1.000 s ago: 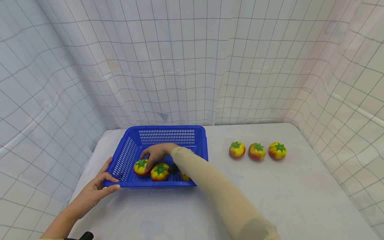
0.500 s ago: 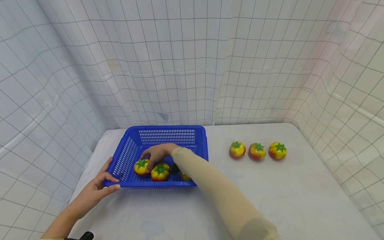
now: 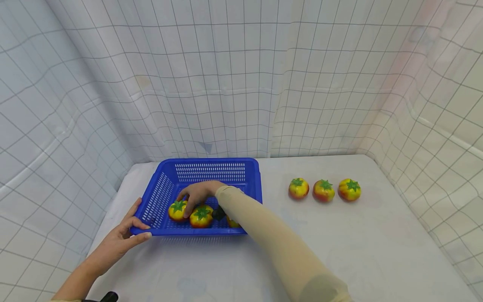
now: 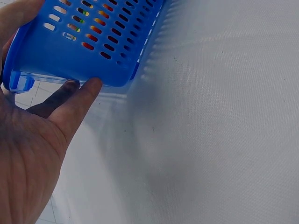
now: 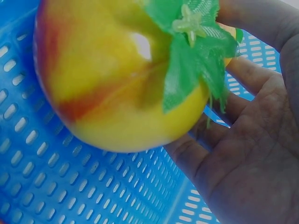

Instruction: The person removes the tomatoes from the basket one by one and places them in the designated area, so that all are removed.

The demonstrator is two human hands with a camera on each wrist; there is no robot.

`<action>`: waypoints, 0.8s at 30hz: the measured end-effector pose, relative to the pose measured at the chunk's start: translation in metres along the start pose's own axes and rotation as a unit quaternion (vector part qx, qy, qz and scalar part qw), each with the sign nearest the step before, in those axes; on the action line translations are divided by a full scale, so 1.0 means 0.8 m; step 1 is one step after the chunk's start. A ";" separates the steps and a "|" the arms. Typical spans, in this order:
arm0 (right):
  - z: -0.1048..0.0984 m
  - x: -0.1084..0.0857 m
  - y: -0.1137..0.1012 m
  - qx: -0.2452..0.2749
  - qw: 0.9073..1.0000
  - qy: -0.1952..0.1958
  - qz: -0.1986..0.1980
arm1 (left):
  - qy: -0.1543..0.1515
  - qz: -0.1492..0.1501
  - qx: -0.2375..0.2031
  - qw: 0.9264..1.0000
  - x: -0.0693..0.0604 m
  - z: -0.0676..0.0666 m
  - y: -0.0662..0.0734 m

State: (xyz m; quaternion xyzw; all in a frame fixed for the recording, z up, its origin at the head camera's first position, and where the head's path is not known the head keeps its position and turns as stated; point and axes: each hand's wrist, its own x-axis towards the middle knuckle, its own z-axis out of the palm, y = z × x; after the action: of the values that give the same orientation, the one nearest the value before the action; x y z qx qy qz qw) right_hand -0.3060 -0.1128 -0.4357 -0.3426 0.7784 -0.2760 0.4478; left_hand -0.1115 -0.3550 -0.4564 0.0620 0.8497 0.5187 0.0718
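At the near left corner of the blue plastic basket (image 3: pixel 211 160), my left hand (image 3: pixel 117 241) grips the rim, its thumb against the outer front wall (image 4: pixel 70 56). My right hand (image 3: pixel 198 193) reaches into the basket and holds the leftmost yellow-and-red artificial fruit (image 3: pixel 176 213), which has a green leafy top; thumb and fingers lie on either side of it. Just right of that hand sits a second artificial fruit (image 3: pixel 201 217). A third artificial fruit (image 3: pixel 232 223) is partly covered by the right sleeve. One fruit fills much of the right wrist view, in front of the right palm (image 5: pixel 252 154).
Three more such fruits, a left one (image 3: pixel 298 188), a middle one (image 3: pixel 323 191) and a right one (image 3: pixel 349 190), stand in a row on the white table (image 3: pixel 362 243) right of the basket. Grid-patterned cloth (image 3: pixel 241 84) encloses the back and sides.
The right thumb has shifted slightly to the right beside the leftmost fruit. The left hand, the basket and the fruits stay practically where they were.
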 end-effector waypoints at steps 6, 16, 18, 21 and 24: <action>0.000 -0.001 -0.001 0.003 1.000 -0.002 -0.001 | 0.001 0.002 -0.002 1.000 0.000 0.000 -0.002; -0.001 -0.003 -0.002 -0.022 1.000 0.005 -0.017 | 0.002 -0.003 0.011 1.000 0.000 0.000 -0.002; -0.003 -0.005 -0.002 -0.013 1.000 0.005 -0.025 | 0.002 -0.004 0.010 1.000 0.000 0.001 -0.001; -0.007 -0.008 -0.002 0.011 0.999 0.003 -0.032 | 0.002 -0.003 0.007 1.000 -0.001 0.001 0.000; -0.010 -0.012 -0.001 0.020 0.999 0.006 -0.042 | 0.001 0.000 0.003 1.000 -0.001 0.000 -0.001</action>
State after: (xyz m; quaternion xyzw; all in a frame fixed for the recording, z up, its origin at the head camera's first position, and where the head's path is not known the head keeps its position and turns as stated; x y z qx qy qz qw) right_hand -0.3096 -0.1051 -0.4263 -0.3639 0.7604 -0.3122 0.4381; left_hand -0.1109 -0.3552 -0.4572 0.0622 0.8514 0.5160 0.0707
